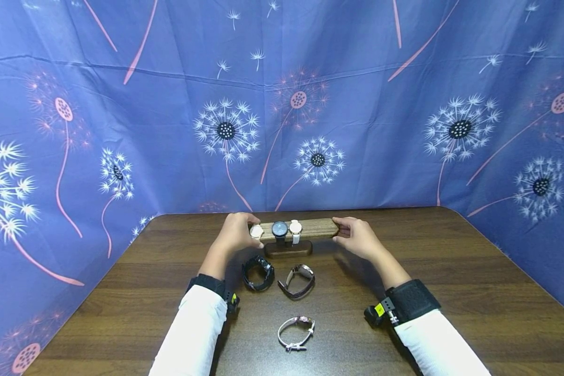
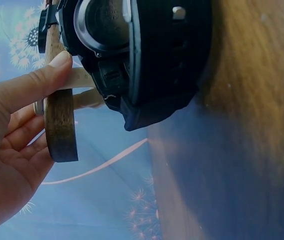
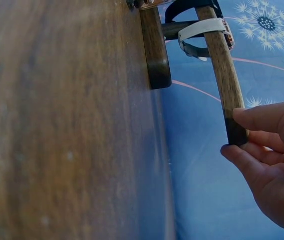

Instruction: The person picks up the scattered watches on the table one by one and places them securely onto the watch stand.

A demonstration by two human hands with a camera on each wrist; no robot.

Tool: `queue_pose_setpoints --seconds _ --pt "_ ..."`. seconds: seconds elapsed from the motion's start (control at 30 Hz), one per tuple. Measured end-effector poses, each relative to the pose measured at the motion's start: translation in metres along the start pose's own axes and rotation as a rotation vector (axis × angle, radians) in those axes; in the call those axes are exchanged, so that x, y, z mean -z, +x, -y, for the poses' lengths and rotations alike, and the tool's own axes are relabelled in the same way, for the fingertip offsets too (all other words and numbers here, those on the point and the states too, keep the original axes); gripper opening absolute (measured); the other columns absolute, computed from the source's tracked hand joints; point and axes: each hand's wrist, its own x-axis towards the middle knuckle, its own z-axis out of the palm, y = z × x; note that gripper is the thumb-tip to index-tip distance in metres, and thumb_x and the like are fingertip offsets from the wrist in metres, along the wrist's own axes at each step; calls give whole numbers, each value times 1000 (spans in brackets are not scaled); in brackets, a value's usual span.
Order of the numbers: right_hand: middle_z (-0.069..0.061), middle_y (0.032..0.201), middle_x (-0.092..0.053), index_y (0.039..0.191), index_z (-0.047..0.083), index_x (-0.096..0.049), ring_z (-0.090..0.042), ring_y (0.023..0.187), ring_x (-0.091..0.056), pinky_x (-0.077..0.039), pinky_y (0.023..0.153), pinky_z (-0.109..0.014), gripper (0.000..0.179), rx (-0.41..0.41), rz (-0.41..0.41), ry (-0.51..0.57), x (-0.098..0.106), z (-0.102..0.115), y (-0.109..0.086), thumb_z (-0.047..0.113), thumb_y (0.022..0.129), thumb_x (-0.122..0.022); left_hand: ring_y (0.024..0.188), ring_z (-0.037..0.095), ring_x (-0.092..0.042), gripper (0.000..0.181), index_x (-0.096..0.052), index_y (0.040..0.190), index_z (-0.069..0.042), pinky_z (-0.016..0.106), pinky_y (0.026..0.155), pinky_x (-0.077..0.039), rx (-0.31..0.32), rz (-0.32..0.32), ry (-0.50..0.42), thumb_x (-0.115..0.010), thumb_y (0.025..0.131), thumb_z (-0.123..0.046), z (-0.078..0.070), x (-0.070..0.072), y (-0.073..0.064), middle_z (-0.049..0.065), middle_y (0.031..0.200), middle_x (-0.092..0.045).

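Note:
A wooden watch stand (image 1: 321, 228) stands at the back of the table, its long bar raised over a dark base (image 1: 289, 250). Three watches are strapped round the bar: a pale one (image 1: 256, 231) at the left, a black one (image 1: 279, 228), and a white one (image 1: 295, 227). My left hand (image 1: 235, 233) grips the bar's left end beside the pale watch, thumb (image 2: 51, 75) on the near face. At the other end, my right hand (image 1: 359, 241) pinches the bar's dark tip (image 3: 236, 131) between thumb and fingers.
In front of the stand lie a chunky black watch (image 1: 247, 274), a brown-strapped watch (image 1: 298, 294) and, nearer me, a slim white-strapped watch (image 1: 282, 331). A blue dandelion-print cloth (image 1: 371, 156) hangs behind the brown wooden table (image 1: 136, 303).

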Motion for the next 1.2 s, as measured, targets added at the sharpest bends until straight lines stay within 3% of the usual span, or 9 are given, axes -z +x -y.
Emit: queue_pose_setpoints --seconds 0.33,0.9,1.2 --pt "-34 119 -57 126 -19 -53 -42 104 -64 -54 86 -37 49 6 2 -15 1 1 0 -9 81 -70 96 28 -66 62 -72 107 -2 39 88 -52 -6 6 21 -97 53 -17 -4 0 1 10 101 -72" --pt "-35 122 -56 128 -18 -52 -42 105 -63 -54 86 -37 51 -22 5 -21 0 3 -1 -9 81 -70 106 30 -64 63 -72 111 -4 39 93 -51 43 51 8 -96 55 -18 -9 -3 5 10 109 -71" --pt "-35 122 -55 127 -19 -51 -43 105 -63 -54 87 -38 51 -18 0 -17 1 2 -1 -9 81 -69 106 31 -64 63 -72 109 -2 40 95 -49 1 43 44 -96 54 -17 -13 -3 7 11 106 -72"
